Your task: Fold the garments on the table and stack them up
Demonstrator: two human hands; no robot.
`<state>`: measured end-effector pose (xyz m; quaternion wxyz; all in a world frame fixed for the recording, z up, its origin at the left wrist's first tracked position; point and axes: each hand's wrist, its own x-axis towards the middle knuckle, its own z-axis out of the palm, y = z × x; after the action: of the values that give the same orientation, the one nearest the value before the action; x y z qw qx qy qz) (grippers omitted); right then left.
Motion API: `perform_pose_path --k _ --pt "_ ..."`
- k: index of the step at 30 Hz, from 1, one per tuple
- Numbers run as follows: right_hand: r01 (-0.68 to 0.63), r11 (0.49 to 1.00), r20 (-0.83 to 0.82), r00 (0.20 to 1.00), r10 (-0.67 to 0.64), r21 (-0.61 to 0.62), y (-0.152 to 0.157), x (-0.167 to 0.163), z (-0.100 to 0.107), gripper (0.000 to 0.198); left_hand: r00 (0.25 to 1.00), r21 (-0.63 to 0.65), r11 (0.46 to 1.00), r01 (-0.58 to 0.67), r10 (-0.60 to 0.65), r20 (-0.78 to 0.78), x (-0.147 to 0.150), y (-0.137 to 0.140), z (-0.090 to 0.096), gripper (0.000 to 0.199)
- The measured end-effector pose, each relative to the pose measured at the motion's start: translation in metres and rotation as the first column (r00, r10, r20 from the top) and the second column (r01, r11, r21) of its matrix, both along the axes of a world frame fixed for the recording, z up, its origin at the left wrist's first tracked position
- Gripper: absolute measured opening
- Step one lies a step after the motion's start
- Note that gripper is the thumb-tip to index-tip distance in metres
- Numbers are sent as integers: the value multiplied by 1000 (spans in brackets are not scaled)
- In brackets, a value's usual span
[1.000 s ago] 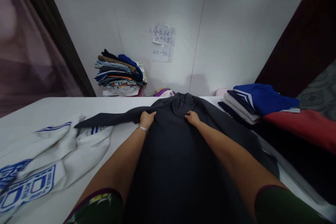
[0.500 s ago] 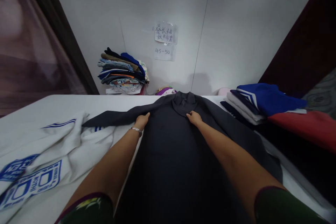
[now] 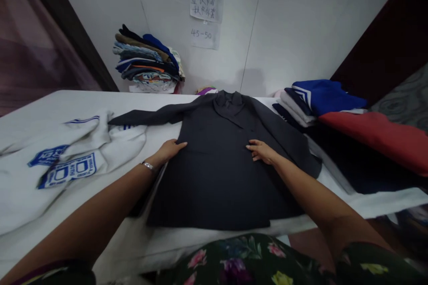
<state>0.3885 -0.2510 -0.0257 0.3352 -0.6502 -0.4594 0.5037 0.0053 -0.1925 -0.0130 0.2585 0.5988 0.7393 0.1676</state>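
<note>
A dark grey long-sleeved coat [image 3: 217, 173] lies spread face up on the white table, its collar at the far side. One sleeve stretches out to the left; the other slants down on the right. My left hand [image 3: 171, 149], with a bracelet at the wrist, grips the coat's left side edge, the thumb on top. At the front closing edge, my right hand [image 3: 263, 151] has hold of the cloth with its fingertips. Some of its fingers are slightly spread. The fingers under the cloth are hidden.
White clothing with blue printing [image 3: 70, 167] lies crumpled on the left. A stack of folded clothes [image 3: 149, 60] stands at the back left by the wall. Folded blue, red and black garments [image 3: 377, 133] are piled on the right. Handwritten papers [image 3: 204, 15] hang on the wall.
Both hands have moved down the coat toward me, from near the collar and shoulder to its middle. The view has tilted down, so the coat's hem and the table's near edge now show.
</note>
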Motion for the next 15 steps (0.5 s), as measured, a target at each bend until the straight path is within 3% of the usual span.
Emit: perform_pose_path --k 3,7,11,15 --pt "35 998 50 998 -37 58 -6 -9 4 57 992 0 999 49 -48 -117 6 -8 3 51" --pt "109 982 110 986 -127 154 6 -17 4 50 972 8 1000 1 1 -234 16 -18 5 52" --pt "117 980 124 983 -138 160 10 -15 3 56 965 22 999 -29 33 -259 22 -27 6 54" --pt "83 987 86 992 -95 135 -11 -10 4 69 969 14 1000 -22 25 -245 19 -36 7 62"
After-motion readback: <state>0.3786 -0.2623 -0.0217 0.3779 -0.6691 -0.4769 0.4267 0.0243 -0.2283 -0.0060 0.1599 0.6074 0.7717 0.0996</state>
